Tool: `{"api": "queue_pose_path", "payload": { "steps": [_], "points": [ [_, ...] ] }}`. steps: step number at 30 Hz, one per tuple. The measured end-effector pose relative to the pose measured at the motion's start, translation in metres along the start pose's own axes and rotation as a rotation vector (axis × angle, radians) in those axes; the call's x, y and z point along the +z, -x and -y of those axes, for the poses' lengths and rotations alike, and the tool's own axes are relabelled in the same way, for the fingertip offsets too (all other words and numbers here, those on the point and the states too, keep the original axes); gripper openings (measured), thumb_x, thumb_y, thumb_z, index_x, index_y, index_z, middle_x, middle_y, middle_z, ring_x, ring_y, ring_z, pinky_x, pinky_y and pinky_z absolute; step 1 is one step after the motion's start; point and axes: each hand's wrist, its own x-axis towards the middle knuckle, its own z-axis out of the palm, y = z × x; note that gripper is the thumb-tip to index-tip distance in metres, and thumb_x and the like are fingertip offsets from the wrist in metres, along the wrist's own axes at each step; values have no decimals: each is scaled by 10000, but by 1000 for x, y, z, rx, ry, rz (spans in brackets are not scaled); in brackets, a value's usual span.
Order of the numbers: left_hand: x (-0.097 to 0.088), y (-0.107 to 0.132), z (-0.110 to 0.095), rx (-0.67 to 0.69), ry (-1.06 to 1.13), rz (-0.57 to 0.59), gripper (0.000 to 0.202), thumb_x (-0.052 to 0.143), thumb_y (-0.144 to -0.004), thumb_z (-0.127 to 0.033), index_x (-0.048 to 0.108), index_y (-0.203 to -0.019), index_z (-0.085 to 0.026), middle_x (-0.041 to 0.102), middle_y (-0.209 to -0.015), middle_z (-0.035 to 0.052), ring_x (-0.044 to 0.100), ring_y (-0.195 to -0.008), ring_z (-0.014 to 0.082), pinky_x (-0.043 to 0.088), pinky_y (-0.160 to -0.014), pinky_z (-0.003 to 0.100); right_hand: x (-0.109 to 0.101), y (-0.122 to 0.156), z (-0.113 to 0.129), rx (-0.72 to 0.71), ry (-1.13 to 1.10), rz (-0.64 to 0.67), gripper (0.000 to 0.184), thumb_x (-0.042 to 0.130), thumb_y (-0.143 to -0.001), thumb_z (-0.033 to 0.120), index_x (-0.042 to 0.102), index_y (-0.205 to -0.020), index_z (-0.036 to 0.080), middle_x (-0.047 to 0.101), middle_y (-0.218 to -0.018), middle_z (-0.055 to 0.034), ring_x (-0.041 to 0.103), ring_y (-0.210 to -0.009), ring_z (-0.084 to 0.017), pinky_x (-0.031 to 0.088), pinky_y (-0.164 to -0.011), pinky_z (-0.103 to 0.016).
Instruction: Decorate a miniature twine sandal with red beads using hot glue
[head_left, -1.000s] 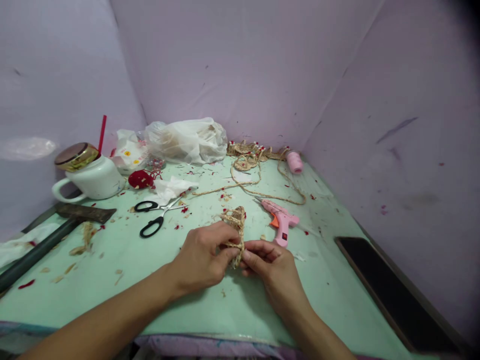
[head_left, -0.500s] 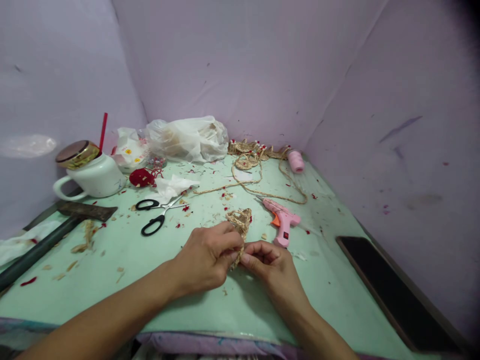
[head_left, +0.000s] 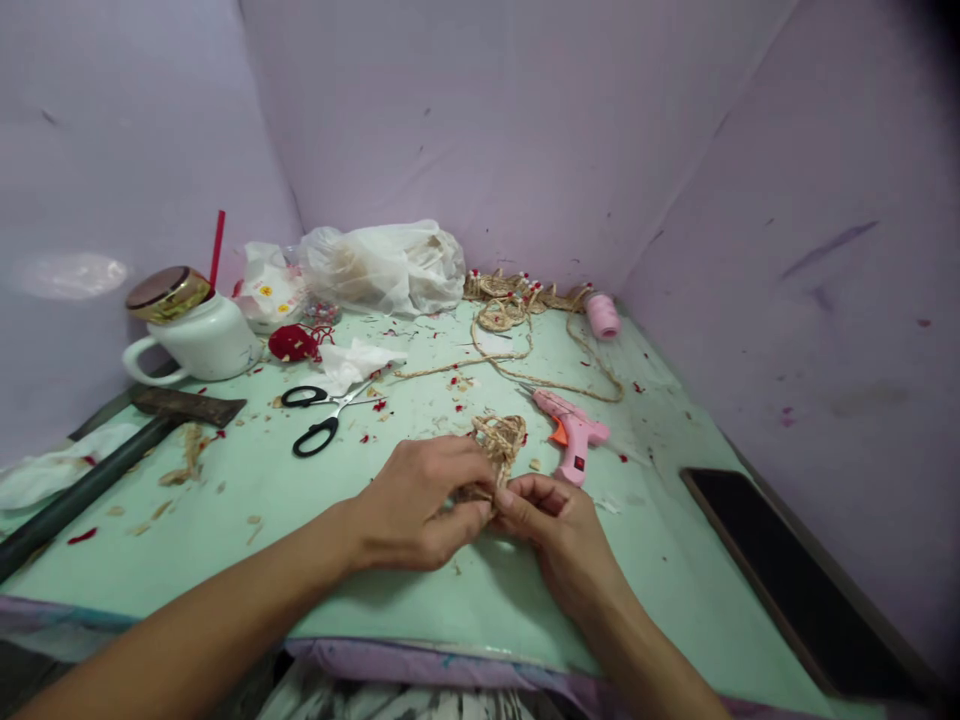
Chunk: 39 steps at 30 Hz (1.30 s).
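Note:
A small piece woven of tan jute twine [head_left: 498,446] is pinched between both hands just above the pale green table [head_left: 262,500]. My left hand [head_left: 420,505] closes its fingers on the piece's lower left side. My right hand [head_left: 551,525] grips the lower end from the right, thumb and fingers pressed together. The upper part of the piece sticks out beyond my fingers; its lower part is hidden by them.
A pink glue gun [head_left: 571,432] lies just right of the hands. Black scissors [head_left: 321,415], a hammer [head_left: 112,462], a white mug [head_left: 196,335], a plastic bag [head_left: 382,265], loose jute cord [head_left: 525,340], a pink spool [head_left: 602,315] and a dark tablet [head_left: 780,575] surround them. Purple walls enclose the table.
Both hands have kept their hold and shifted slightly right and forward; the jute piece has tilted to the right between the fingers. The camera has turned a little.

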Motion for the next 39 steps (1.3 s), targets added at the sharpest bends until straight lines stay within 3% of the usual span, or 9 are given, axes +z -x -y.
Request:
{"api": "queue_pose_path", "payload": {
  "steps": [2, 5, 7, 9, 12, 16, 30, 35, 39],
  "points": [
    [-2, -1, 1, -50, 133, -161, 205, 487, -759, -247, 592, -911, -158, 604, -918, 57, 537, -862, 181, 413, -774, 293, -2, -1, 4, 23, -111, -21, 183, 769, -558, 260, 646, -589, 128, 643, -571, -19, 574, -545, -118, 486, -576, -235],
    [-3, -6, 8, -395, 363, -443, 227, 485, -752, -309, 587, -882, -153, 614, -842, 58, 569, -756, 173, 452, -634, 278, -6, -2, 12, 31, -289, -11, 121, 732, -585, 222, 669, -638, 133, 683, -692, -44, 608, -629, -145, 522, -639, -266],
    [-2, -10, 14, -639, 600, -409, 211, 540, -682, -288, 574, -827, -139, 593, -703, 35, 545, -553, 137, 405, -448, 238, -8, -1, 16, 35, -353, 23, 106, 715, -594, 207, 678, -663, 136, 689, -728, -49, 610, -645, -144, 530, -644, -260],
    [2, -13, 18, -714, 846, -240, 266, 596, -607, -246, 555, -843, -130, 564, -623, 6, 507, -449, 109, 349, -366, 207, -9, -1, 17, 50, -365, 77, 114, 715, -595, 202, 681, -682, 136, 691, -737, -51, 615, -647, -142, 533, -641, -253],
    [8, -14, 18, -632, 994, -216, 346, 644, -564, -211, 512, -876, -145, 543, -592, -29, 509, -438, 92, 347, -357, 180, -10, -1, 14, 48, -305, 98, 142, 732, -609, 215, 679, -709, 130, 692, -732, -55, 619, -635, -131, 532, -610, -229],
    [17, -12, 13, -553, 894, -362, 317, 657, -549, -183, 476, -808, -160, 549, -616, -44, 473, -428, 60, 354, -373, 173, -10, -3, 10, 13, -244, -8, 210, 768, -586, 241, 677, -741, 131, 695, -718, -48, 622, -611, -123, 535, -559, -215],
    [31, -7, 17, -414, 608, -395, 71, 575, -615, -109, 614, -666, -140, 577, -580, -25, 489, -530, 76, 375, -496, 188, -7, -3, 8, 12, -122, -95, 296, 788, -538, 333, 679, -704, 113, 666, -655, -41, 591, -578, -128, 531, -499, -226],
    [28, -6, 14, -354, 617, -354, 85, 592, -616, -131, 633, -690, -139, 609, -609, -10, 515, -549, 90, 401, -522, 202, -6, -2, 9, -16, -139, -114, 293, 778, -549, 346, 681, -704, 117, 672, -656, -46, 588, -569, -129, 520, -499, -218],
    [20, -10, 10, -466, 775, -264, 143, 626, -595, -188, 590, -723, -135, 577, -567, -18, 501, -471, 89, 420, -482, 225, -5, 0, 14, -19, -174, -86, 278, 757, -581, 359, 688, -705, 120, 674, -636, -48, 582, -533, -116, 515, -496, -208]
  ]
}}
